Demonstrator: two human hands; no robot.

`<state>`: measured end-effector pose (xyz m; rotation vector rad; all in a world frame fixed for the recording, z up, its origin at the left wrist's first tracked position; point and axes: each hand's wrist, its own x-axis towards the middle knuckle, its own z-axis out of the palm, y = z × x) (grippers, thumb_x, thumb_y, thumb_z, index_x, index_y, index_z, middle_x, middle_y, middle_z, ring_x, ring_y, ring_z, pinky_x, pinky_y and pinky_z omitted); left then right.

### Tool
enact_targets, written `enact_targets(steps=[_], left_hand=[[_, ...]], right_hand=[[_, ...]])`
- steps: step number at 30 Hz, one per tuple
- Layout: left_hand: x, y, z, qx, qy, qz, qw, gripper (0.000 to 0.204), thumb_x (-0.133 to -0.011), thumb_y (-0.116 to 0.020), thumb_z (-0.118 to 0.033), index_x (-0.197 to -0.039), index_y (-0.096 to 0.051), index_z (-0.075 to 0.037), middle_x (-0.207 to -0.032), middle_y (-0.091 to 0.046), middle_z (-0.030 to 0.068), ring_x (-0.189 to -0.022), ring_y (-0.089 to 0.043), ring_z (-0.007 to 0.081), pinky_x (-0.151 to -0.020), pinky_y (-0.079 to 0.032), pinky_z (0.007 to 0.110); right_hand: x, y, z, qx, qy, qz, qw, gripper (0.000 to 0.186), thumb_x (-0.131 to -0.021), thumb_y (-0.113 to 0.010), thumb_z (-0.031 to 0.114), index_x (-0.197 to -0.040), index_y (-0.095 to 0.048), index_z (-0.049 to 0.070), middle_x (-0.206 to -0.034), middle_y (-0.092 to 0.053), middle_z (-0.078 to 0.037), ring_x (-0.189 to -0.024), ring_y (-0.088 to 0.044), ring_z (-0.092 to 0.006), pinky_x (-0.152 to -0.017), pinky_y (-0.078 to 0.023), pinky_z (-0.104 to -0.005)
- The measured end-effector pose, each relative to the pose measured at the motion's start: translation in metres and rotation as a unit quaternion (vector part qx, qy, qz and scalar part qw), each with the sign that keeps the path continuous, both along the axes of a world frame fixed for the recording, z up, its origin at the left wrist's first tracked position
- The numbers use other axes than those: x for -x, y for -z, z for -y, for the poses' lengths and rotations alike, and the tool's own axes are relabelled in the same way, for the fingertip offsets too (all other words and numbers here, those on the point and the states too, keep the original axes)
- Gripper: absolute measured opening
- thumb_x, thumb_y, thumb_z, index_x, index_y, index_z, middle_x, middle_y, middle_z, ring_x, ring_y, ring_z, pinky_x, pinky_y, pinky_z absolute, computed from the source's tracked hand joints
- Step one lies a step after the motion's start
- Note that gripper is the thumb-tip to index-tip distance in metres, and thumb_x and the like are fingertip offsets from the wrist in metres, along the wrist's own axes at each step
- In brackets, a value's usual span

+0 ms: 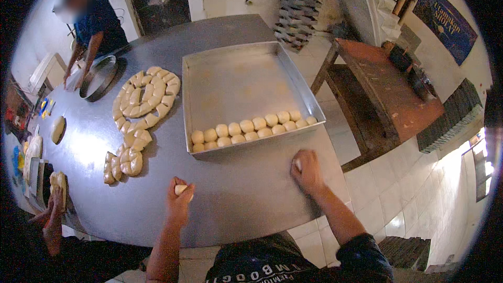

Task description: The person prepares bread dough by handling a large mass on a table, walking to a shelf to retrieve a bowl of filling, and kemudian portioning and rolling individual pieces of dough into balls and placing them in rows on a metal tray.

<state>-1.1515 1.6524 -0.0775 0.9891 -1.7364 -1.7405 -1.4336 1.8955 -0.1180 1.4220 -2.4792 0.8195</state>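
My left hand (177, 208) is closed around a small piece of pale dough (181, 189), just above the near part of the metal table (241, 199). Farther right, my right hand (311, 174) is curled down against the tabletop. A pale bit of dough (298, 163) shows between its fingers; the rest is covered. Beyond both hands lies a large square metal tray (230, 56), with two rows of round dough balls (246, 127) along its near side. Left of the tray, cut dough pieces (132, 109) form a coil, its tail of lumps trailing toward me.
At the far left, a person (97, 18) leans over a round metal pan (99, 79). Another person's hands (53, 210) hold dough at the near left edge. An oval dough lump (58, 129) lies between them. A brown wooden table (385, 89) stands to the right.
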Motion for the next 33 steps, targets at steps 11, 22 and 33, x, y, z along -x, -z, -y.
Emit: enact_targets(steps=[11,22,33], left_hand=[[-0.018,0.006,0.002,-0.007,-0.076,0.013,0.997,0.023,-0.080,-0.067,-0.013,-0.083,-0.044,-0.012,-0.069,-0.040,-0.0047,-0.061,-0.038,0.0054,-0.053,-0.033,0.023],[-0.006,-0.004,-0.009,-0.004,0.122,0.015,0.992,0.046,-0.094,-0.051,-0.029,-0.127,-0.040,0.001,-0.121,-0.050,0.0158,-0.112,-0.053,0.0237,-0.095,-0.043,0.038],[-0.036,0.006,0.118,0.285,-0.061,0.216,0.932,0.023,-0.083,-0.063,-0.021,-0.098,-0.065,-0.004,-0.089,-0.064,0.0158,-0.085,-0.062,0.0261,-0.079,-0.048,0.038]], right_hand=[[0.042,-0.063,-0.013,0.096,0.090,0.216,0.968,0.026,-0.074,-0.063,0.011,-0.098,-0.054,0.003,-0.095,-0.058,-0.017,-0.088,-0.057,-0.0352,-0.083,-0.047,-0.0406],[0.042,-0.101,0.061,0.254,0.139,0.075,0.954,0.024,-0.086,-0.059,0.014,-0.108,-0.059,0.004,-0.097,-0.065,-0.012,-0.089,-0.063,-0.0245,-0.080,-0.049,-0.0346],[-0.106,-0.026,0.000,-0.142,-0.091,-0.017,0.986,0.036,-0.083,-0.056,0.013,-0.118,-0.055,0.005,-0.118,-0.054,-0.016,-0.112,-0.047,-0.0331,-0.099,-0.031,-0.0446]])
